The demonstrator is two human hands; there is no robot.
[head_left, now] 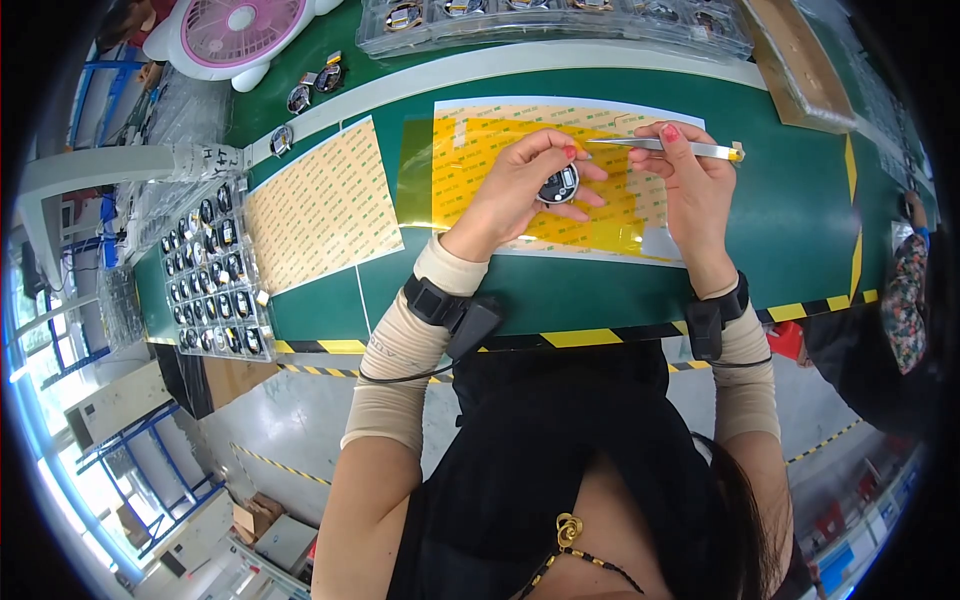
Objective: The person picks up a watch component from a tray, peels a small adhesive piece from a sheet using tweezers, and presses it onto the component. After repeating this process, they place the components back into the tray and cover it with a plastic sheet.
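Note:
My left hand [520, 190] holds a small round black part [559, 185] between thumb and fingers, above a yellow adhesive sheet [480, 150] lying on the green bench. My right hand [695, 185] grips metal tweezers [665, 146], held level with the tip pointing left toward my left fingers, just above the round part. Both wrists wear black bands with cables.
A second sticker sheet [322, 205] lies to the left. A clear tray [212, 270] of several round black parts sits at the far left. More trays [550, 25] line the back, with a pink fan [240, 30] and a brown board [800, 60]. Another person's sleeve [905, 300] is at right.

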